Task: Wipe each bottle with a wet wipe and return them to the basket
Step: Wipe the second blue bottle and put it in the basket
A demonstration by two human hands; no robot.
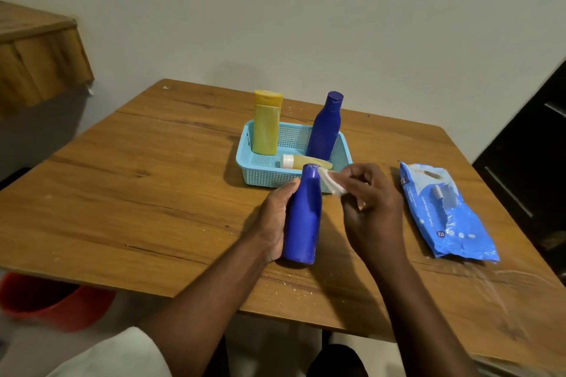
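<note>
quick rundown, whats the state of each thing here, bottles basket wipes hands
blue bottle in hand: out of the basket, cap shut
left hand: grips that bottle
right hand: pinches the wet wipe near the cap
yellow bottle: upright in the basket
second blue bottle: upright in basket
small bottle: lying in basket
wipes pack: flat on table
</note>
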